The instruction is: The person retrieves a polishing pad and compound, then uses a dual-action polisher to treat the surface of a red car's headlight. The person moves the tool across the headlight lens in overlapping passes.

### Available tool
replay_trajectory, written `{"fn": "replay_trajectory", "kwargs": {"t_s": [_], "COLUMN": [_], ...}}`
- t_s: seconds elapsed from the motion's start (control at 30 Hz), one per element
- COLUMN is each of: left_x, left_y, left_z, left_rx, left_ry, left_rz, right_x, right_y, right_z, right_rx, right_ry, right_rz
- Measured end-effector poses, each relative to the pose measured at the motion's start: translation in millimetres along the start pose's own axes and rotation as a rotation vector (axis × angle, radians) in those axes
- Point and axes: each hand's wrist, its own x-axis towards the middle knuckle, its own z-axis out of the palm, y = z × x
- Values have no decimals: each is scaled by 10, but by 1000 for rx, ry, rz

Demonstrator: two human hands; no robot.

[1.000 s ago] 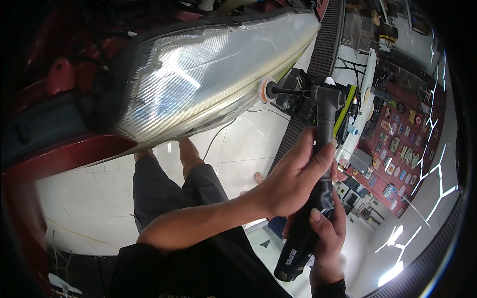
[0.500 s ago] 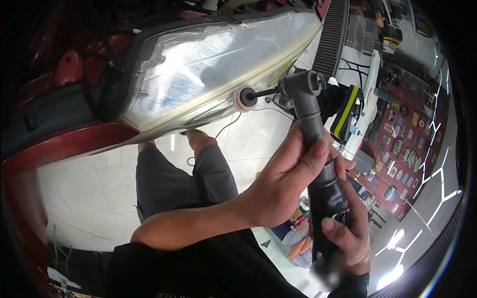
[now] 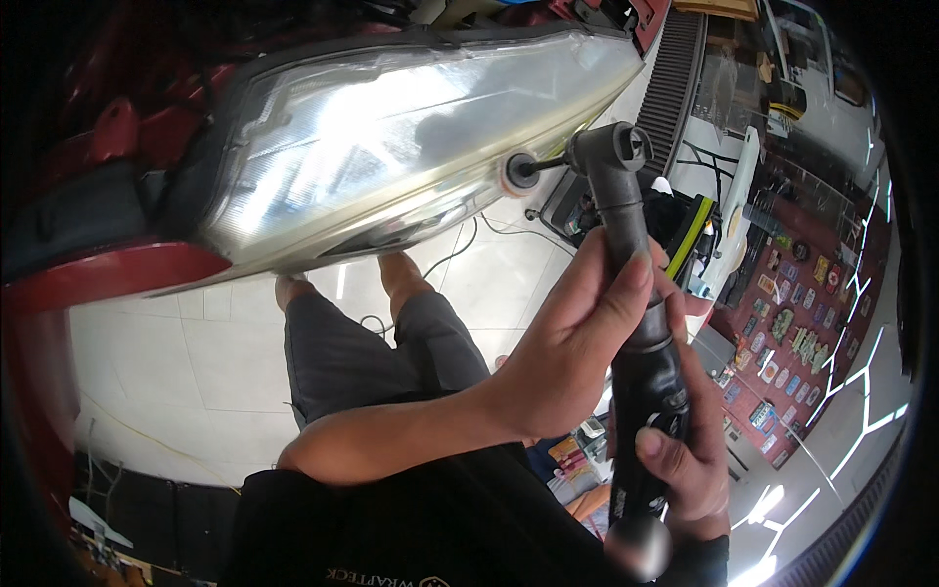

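Both my hands hold a black cordless polisher (image 3: 641, 386) upright in front of me. My left hand (image 3: 587, 323) wraps around its narrow neck, just below the angled head. Lower down, my right hand (image 3: 690, 474) grips the thicker body, its thumb across the front. A thin shaft runs left from the head to a small round polishing pad (image 3: 518, 176) with a pale rim. That pad is at the lower right edge of a large car headlight (image 3: 333, 147), and appears to rest against its lens. The lens is hazy and yellowish along the lower edge, with bright reflections.
Dark red bodywork (image 3: 117, 279) borders the headlight on the left. Beyond the polisher stands a black case with a yellow-green stripe (image 3: 691, 238). A cable (image 3: 460, 252) trails over the pale tiled floor (image 3: 215, 362). A dark red board with small stickers (image 3: 782, 333) is at the right.
The pad and polisher head have shifted slightly right and up along the headlight's lower edge. My view has also shifted a little. Both hands keep their grip.
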Motion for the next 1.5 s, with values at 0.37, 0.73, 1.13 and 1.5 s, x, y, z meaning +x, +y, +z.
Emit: {"fn": "replay_trajectory", "kwargs": {"t_s": [0.37, 0.73, 1.13, 1.5], "left_x": [-170, -93, 33, 954], "left_y": [119, 90, 1018, 1518], "left_z": [114, 179, 121, 603], "left_rx": [-79, -69, 1745, 2030], "left_ry": [58, 99, 162, -910], "left_rz": [-44, -83, 387, 589], "right_x": [-355, -298, -202, -182], "right_y": [627, 600, 628, 613], "right_z": [213, 164, -79, -102], "right_rx": [615, 688, 557, 565], "right_ry": [-87, -50, -267, -365], "right_rz": [-66, -109, 5, -62]}}
